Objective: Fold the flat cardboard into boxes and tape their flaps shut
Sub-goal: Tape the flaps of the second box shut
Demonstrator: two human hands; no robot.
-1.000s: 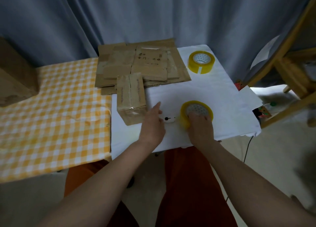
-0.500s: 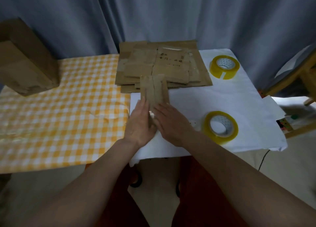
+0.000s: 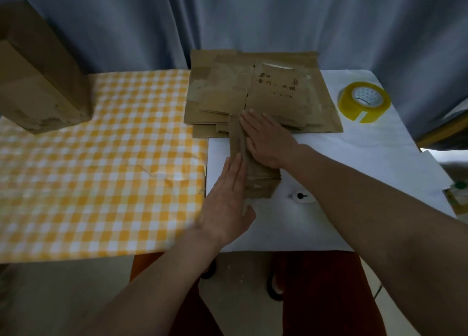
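Note:
A small folded cardboard box (image 3: 258, 181) stands on the white table (image 3: 367, 163) in front of a stack of flat cardboard sheets (image 3: 273, 92). My left hand (image 3: 228, 204) lies flat against the box's left side, fingers straight. Pressing down on the box's top, my right hand (image 3: 268, 140) also has its fingers straight. One yellow tape roll (image 3: 364, 101) sits at the far right of the white table. The second tape roll is hidden from this view.
A yellow-and-white checked cloth (image 3: 101, 168) covers the table to the left. A larger cardboard box (image 3: 38, 80) stands at its far left corner. A small white object (image 3: 301, 197) lies right of the box. Grey curtains hang behind.
My right hand left the near tape roll and came onto the box's top. My left hand moved against the box's left side. The view shifted left, so the near roll is out of sight.

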